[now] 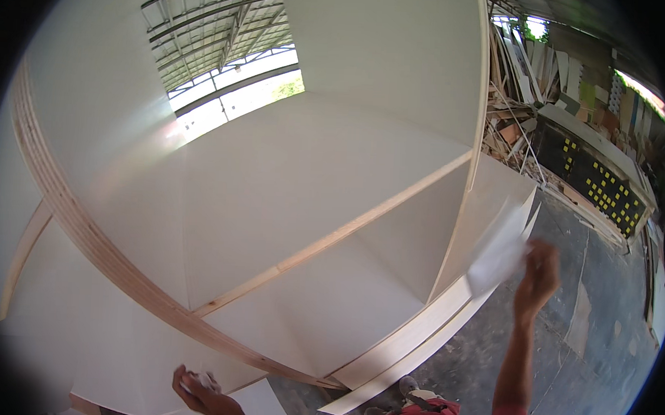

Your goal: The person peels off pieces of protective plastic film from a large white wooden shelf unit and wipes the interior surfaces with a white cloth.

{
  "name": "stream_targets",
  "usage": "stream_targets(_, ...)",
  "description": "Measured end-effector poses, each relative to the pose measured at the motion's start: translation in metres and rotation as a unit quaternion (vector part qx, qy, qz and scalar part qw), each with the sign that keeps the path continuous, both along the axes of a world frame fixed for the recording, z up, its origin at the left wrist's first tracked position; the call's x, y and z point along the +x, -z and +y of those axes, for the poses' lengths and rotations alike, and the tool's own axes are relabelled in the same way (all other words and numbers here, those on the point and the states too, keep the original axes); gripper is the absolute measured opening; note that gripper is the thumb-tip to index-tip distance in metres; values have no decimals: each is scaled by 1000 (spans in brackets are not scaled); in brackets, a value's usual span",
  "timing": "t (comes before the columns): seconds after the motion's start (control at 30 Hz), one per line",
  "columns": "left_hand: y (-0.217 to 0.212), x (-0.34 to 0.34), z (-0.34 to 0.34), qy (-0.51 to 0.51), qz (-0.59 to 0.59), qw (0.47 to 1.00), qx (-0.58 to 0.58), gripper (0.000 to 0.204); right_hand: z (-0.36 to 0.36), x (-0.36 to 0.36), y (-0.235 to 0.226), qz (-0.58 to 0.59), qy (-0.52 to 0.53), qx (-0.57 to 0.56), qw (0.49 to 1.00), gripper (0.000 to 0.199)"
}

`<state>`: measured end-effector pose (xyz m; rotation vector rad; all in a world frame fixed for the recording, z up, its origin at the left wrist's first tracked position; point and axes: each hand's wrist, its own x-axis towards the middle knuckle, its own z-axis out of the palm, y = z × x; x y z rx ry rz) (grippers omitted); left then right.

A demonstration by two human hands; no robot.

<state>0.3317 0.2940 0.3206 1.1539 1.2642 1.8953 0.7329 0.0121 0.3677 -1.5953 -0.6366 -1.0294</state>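
Observation:
My right hand [539, 274] is raised at the right, its fingers closed at the edge of a thin white sheet [497, 253] smeared by motion. Whether that sheet is paper or plastic I cannot tell. At the lower left my left hand [199, 396] has its fingers curled round a small crumpled whitish thing [208, 381], mostly hidden. Between and beyond both hands stands a large white panel structure [288, 198] with a plywood edge [115, 261] curving along its left side. A narrow wooden strip [331, 236] runs slantwise across it.
Long pale boards [408, 348] lie along the structure's near right side, above a grey concrete floor [565, 321]. Farther right are a dark bench with yellow squares [597, 178] and stacked offcuts [524, 67]. A rectangular opening [227, 62] in the structure shows the roof.

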Motion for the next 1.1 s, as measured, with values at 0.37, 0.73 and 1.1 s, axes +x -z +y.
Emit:
stream_targets(0.37, 31, 143, -141, 412, 338, 791, 300, 77, 44, -145, 96, 507, -586, 29, 631, 24)
stream_targets(0.73, 129, 220, -209, 290, 71, 954, -35, 47, -74, -61, 109, 151, -431, -220, 862, 45)
stream_targets(1.1, 152, 302, -359, 712, 62, 699, -7, 52, -180, -15, 159, -37, -402, -256, 878, 52)
